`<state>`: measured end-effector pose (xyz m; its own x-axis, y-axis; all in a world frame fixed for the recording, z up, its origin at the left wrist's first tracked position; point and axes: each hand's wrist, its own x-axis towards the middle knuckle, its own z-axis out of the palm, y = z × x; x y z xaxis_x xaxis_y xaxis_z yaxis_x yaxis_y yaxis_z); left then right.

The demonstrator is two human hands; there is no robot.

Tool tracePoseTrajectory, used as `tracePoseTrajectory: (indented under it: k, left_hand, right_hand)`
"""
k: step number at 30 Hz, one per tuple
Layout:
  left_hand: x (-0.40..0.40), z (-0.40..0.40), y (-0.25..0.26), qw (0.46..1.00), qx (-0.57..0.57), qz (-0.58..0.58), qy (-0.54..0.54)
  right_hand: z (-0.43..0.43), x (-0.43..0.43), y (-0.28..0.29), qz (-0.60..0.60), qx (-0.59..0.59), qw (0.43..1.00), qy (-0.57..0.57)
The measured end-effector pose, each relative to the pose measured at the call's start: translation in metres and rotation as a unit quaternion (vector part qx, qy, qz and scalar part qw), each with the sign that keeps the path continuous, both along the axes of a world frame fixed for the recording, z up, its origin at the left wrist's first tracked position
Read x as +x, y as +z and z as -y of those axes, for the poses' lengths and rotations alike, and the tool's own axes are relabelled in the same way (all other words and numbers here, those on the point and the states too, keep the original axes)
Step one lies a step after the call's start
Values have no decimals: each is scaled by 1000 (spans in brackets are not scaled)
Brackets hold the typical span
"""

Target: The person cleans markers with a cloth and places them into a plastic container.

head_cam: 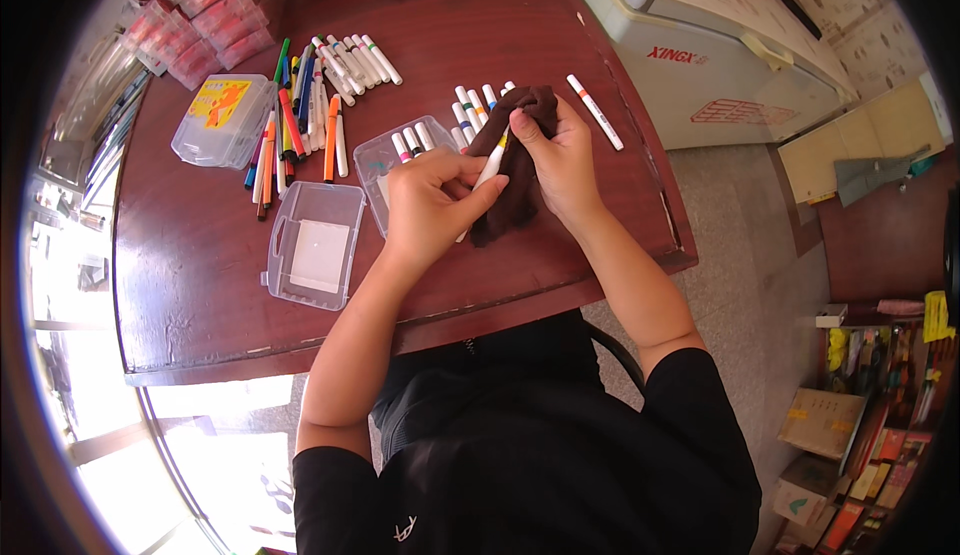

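My left hand [431, 202] grips a white marker with a yellow band [492, 163] between thumb and fingers. A dark brown cloth [510, 198] is bunched in my right hand [559, 150], and the marker's far end meets it. Beneath my left hand lies an open clear plastic case [367, 151] with several white markers [411, 140] in it. More white markers [474, 104] rest just behind the cloth. One white marker with a red band [595, 112] lies alone to the right.
Mixed colored markers [304, 104] lie in a pile at the left, beside a clear case with a yellow label [225, 116]. An empty clear case part [319, 247] sits near the front edge of the wooden table [202, 277]. Pink packages [217, 11] are stacked back left; a white chest freezer [675, 52] stands right.
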<state>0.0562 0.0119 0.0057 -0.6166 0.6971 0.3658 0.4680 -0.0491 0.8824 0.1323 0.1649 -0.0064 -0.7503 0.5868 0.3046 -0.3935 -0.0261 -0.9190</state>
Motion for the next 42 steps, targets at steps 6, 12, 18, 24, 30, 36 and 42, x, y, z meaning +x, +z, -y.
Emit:
tracePoseTrajectory:
  k: [6,12,18,24,30,36,42]
  left_hand:
    - [-6,1,-5,999,6,-39,35]
    - [-1,-1,-2,1000,-5,-20,0]
    - [-8,0,-8,968,13,228,-105]
    - [-9,0,-8,923,8,361,-134]
    - [-7,-2,-6,936,-25,319,-144]
    - [-8,-3,-17,948,67,292,-107]
    - [-24,3,3,977,-211,15,-31]
  right_hand:
    - [12,-7,0,-22,14,1000,14]
    - [3,-2,-2,-8,41,998,-45]
    - [5,0,6,-57,-187,977,83]
    - [11,2,0,-14,-140,980,143]
    - [-1,1,2,-46,-192,973,120]
    - [19,2,1,-11,-154,982,106]
    - [20,5,6,35,29,999,-19]
